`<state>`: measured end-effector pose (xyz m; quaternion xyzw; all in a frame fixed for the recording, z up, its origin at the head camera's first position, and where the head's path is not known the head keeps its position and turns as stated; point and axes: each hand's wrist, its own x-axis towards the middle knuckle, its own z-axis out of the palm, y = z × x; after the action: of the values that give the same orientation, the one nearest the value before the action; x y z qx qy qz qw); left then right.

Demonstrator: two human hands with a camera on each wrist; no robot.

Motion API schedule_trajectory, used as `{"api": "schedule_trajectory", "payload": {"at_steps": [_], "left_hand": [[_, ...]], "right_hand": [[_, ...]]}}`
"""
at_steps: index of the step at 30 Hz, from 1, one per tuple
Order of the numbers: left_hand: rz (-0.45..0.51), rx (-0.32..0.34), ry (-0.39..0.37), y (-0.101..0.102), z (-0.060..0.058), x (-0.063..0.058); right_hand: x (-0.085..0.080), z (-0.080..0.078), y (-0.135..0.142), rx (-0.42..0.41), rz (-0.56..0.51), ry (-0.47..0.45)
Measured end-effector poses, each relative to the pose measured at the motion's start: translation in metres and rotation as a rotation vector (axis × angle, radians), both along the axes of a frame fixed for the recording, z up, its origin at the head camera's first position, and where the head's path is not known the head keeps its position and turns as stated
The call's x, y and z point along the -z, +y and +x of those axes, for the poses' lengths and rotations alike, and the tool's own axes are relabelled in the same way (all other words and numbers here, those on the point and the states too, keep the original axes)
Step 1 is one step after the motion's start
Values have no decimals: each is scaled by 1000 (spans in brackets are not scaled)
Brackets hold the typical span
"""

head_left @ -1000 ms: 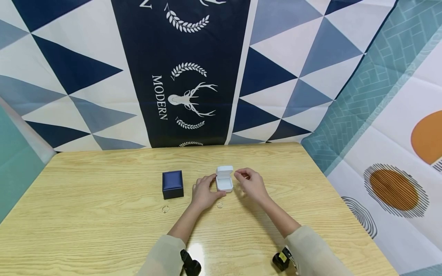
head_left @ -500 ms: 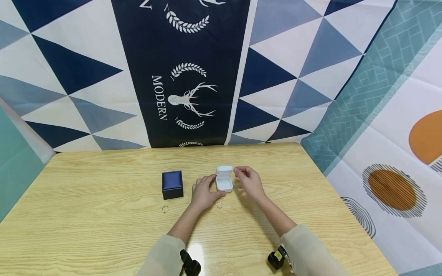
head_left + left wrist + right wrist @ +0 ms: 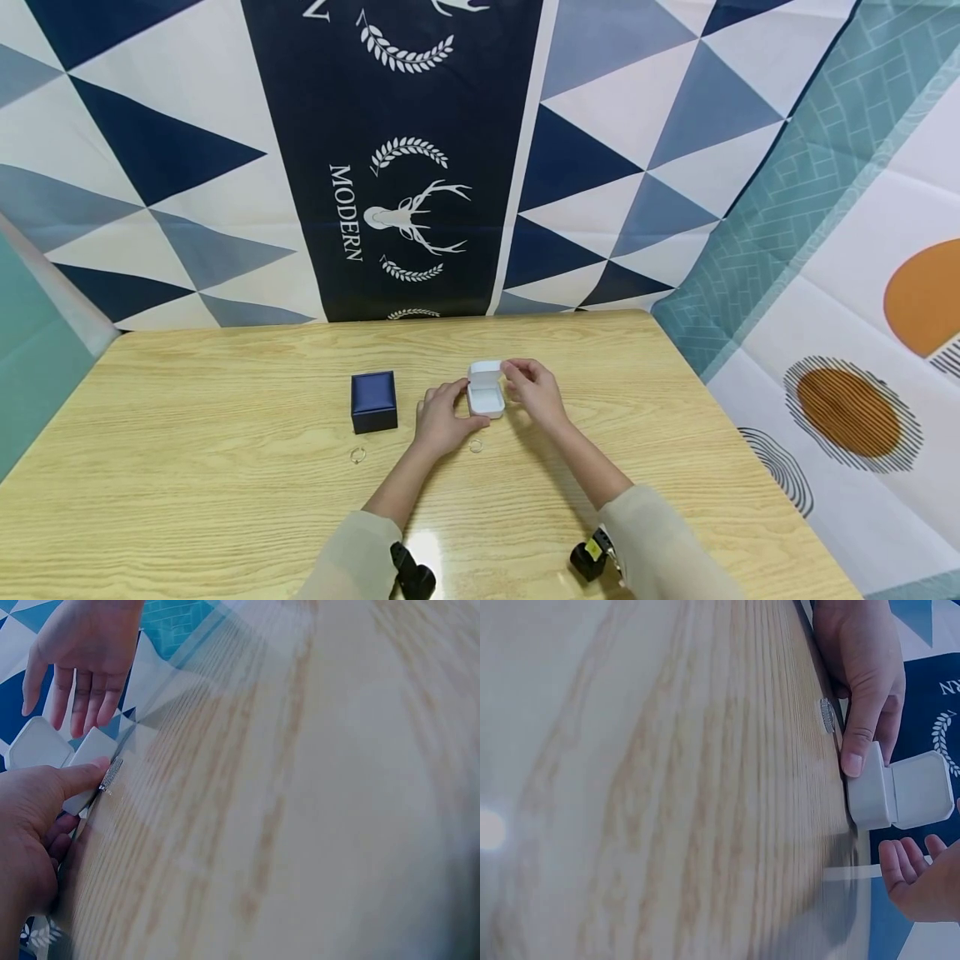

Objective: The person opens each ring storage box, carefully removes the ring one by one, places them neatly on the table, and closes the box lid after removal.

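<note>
A small white ring box [image 3: 486, 403] stands on the table with its lid [image 3: 921, 791] raised. My left hand [image 3: 437, 429] grips its base from the left, thumb across the front and fingertips at the back corner. At the lid's right edge is my right hand [image 3: 536, 393], its fingers loosely bent and the fingertips right at the rim. In the left wrist view those fingers [image 3: 82, 701] hang fairly straight over the box. Just in front of the box lies a ring [image 3: 826, 716], which looks silver and patterned up close.
A closed dark blue box [image 3: 374, 402] stands to the left of my left hand. In front of it lies a thin gold-coloured ring [image 3: 352, 456]. The wooden table [image 3: 225, 500] ends at a patterned cloth wall [image 3: 405, 208] behind.
My right hand has moved slightly left, from beside the white box up to the edge of its lid. My left hand keeps its grip on the box.
</note>
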<state>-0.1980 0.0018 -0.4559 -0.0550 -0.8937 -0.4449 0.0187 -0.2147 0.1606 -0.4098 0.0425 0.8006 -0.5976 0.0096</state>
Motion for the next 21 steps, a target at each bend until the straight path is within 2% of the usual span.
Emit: {"api": "schedule_trajectory", "payload": {"at_steps": [21], "left_hand": [[-2, 2, -2, -1, -2, 3]], "right_hand": [[5, -6, -10, 2, 12, -40]]}}
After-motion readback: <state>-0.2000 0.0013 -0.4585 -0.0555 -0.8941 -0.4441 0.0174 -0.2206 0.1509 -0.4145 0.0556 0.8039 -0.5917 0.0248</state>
